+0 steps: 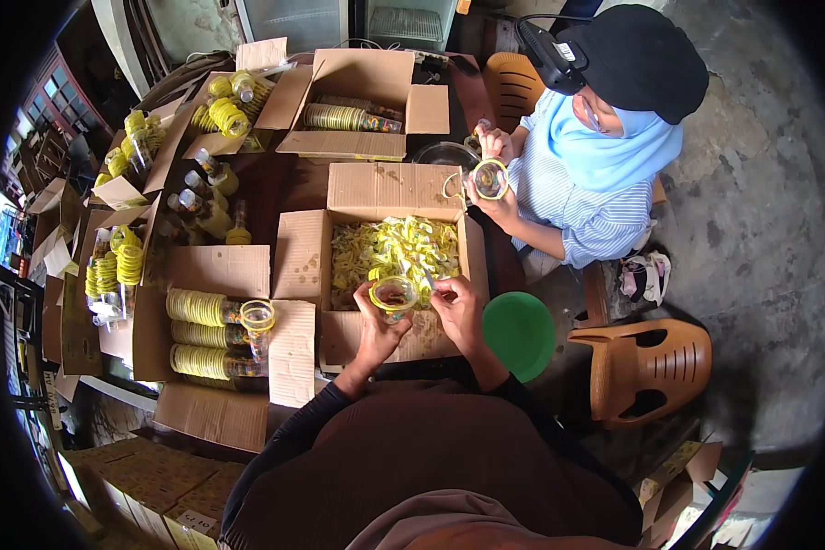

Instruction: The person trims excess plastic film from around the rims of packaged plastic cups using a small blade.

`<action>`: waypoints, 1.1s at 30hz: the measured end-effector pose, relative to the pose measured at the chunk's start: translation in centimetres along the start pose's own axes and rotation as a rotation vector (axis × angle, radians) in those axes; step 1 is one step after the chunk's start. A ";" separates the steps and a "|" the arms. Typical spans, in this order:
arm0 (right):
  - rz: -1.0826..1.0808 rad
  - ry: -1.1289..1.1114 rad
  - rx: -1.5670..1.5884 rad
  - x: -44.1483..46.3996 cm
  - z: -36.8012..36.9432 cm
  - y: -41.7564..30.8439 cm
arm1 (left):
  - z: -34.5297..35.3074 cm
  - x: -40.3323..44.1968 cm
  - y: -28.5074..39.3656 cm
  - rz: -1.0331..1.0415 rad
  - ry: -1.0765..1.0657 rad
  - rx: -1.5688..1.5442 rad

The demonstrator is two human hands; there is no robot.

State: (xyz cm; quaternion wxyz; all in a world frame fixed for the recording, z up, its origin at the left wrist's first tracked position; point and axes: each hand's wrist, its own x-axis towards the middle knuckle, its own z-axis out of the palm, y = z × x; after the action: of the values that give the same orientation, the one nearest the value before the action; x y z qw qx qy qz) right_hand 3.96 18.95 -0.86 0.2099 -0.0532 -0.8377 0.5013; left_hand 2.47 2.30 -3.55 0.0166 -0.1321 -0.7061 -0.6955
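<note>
A clear plastic cup with a yellow rim (393, 293) is gripped in my left hand (381, 332), its open mouth facing up toward me. Just right of the cup, my right hand (459, 316) is closed in a pinch, with a small pale piece at its fingertips that is too small to name. Both hands are over the near side of an open cardboard box (396, 186). Inside that box lies a heap of small yellow-and-clear plastic packets (403, 247).
Across the box's right corner, a co-worker (582, 179) holds a similar cup (491, 180). Cartons with stacked yellow-rimmed cups (197, 335) stand left, another carton (362, 69) behind. A green basin (520, 336) and an orange plastic chair (646, 371) are at right.
</note>
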 end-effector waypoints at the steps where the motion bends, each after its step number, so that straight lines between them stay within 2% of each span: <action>1: 0.000 -0.001 0.000 -0.1 -0.2 -0.4 | -0.3 0.1 -0.3 0.005 -0.025 0.012; 4: -0.055 0.009 -0.018 -0.6 -0.8 -2.0 | -0.6 0.3 0.1 -0.021 -0.026 -0.071; 6: -0.049 -0.001 0.000 -0.7 -1.0 -2.8 | -1.3 0.6 0.9 -0.038 -0.127 0.093; 8: -0.116 -0.001 -0.053 -0.6 -1.2 -2.8 | -1.6 0.9 0.8 -0.037 -0.114 0.030; 10: -0.180 -0.002 -0.105 -0.5 -1.4 -2.9 | -2.7 1.6 1.7 -0.072 -0.303 0.287; 12: -0.330 -0.022 -0.218 -0.2 -1.8 -2.9 | -3.4 2.0 2.2 -0.099 -0.327 0.349; 14: -0.401 -0.061 -0.284 -0.2 -2.3 -3.2 | -4.2 2.3 1.6 -0.143 -0.487 0.529; 16: -0.473 -0.100 -0.348 -0.1 -2.9 -3.5 | -4.4 3.0 2.2 -0.128 -0.514 0.548; 18: -0.633 -0.165 -0.421 0.0 -3.3 -3.7 | -4.8 3.8 3.4 -0.172 -0.665 0.621; 19: -0.706 -0.163 -0.452 0.1 -3.4 -3.1 | -4.8 4.2 3.8 -0.173 -0.661 0.618; 22: -0.793 -0.184 -0.499 0.3 -4.0 -2.8 | -4.8 5.1 4.5 -0.289 -0.816 0.728; 28: -0.830 -0.211 -0.575 0.3 -4.3 -2.6 | -4.6 5.6 5.2 -0.212 -0.842 0.869; 33: -0.838 -0.214 -0.586 0.5 -4.4 -2.6 | -4.1 6.0 5.2 -0.240 -0.870 0.960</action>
State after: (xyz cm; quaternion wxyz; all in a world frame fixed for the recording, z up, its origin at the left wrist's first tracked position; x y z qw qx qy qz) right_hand 5.60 21.40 3.28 0.2822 0.2816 -0.9090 0.1214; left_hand -2.90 -0.82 2.91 -0.2909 -0.2992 -0.8900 -0.1836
